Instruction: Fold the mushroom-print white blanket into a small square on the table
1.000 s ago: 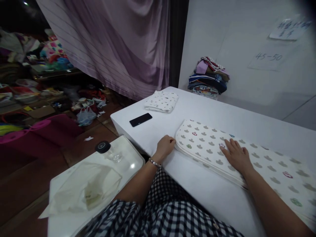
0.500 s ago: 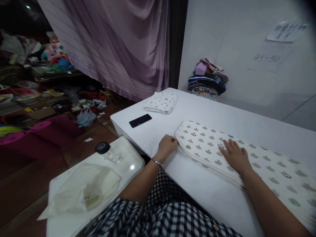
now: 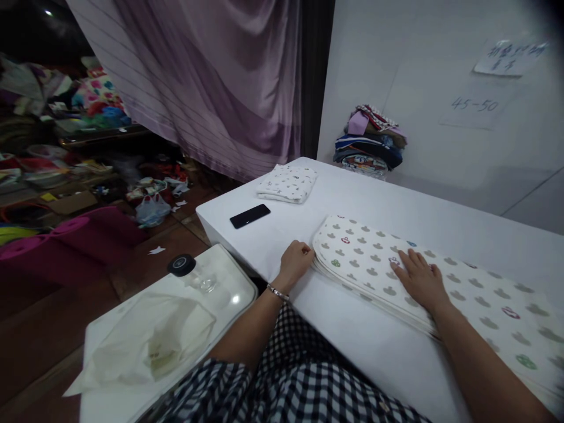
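Observation:
A long folded cloth [image 3: 374, 249], white with grey and a few coloured prints, lies on the white table [image 3: 352, 197] and runs off toward the lower right. My left hand [image 3: 297, 261] pinches its rounded left corner between closed fingers. Flat on top of the cloth rests my right hand [image 3: 420, 279], fingers stretched out. Farther back is a smaller folded white cloth [image 3: 287, 184] with tiny dark prints. A black phone [image 3: 250, 216] lies in front of that smaller cloth, near the table's left edge.
Left of the table, a low white stand [image 3: 233, 264] bears a cream fabric bag [image 3: 154, 335] and a clear bottle with a black lid [image 3: 181, 264]. A stack of folded clothes [image 3: 370, 141] is by the wall. Purple curtain [image 3: 247, 88] hangs behind; pink rolls [image 3: 74, 252] are at left.
My left hand keeps to the cloth's corner, shifting only slightly. My right hand stays flat in place, and the view has tilted a little.

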### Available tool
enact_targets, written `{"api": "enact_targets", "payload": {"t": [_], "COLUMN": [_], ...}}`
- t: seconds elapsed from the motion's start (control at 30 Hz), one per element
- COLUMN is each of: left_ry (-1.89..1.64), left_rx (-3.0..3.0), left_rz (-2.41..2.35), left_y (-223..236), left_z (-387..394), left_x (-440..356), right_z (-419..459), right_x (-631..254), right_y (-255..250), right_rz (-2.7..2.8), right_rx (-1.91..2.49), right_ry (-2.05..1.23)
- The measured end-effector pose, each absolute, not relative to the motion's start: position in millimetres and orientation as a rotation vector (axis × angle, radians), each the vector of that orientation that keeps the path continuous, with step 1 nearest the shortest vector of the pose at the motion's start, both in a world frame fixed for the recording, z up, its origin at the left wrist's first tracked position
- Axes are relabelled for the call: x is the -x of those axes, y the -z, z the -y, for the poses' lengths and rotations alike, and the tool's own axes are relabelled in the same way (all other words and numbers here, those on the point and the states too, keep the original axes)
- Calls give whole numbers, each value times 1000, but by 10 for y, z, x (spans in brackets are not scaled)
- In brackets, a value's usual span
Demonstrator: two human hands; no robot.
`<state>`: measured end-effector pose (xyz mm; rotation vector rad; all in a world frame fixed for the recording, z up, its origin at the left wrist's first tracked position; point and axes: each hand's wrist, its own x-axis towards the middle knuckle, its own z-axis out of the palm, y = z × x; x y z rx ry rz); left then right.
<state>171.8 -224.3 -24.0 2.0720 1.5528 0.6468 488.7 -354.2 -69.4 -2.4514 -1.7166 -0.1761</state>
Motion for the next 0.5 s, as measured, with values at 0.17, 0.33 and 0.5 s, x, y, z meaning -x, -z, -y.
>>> {"api": "enact_targets", "payload": {"t": [0.17,0.33,0.5], "left_ry": [-700,-679,-612], "left_rx": [-2018,-2044,-2096], "left_rz": [-1495,-1437,-1452], "left_y": [218,171,149], "left_z": [2257,2268,2273], "left_x": [-1780,-1808,-1815], "right_z": [3541,3542,3538], "right_x": [-4882,-4868,-4866], "right_y": [680,661,663], "right_rz": [1721,1718,1722], "right_rx": [2479,2498,2504], "right_ry": [187,200,196]}}
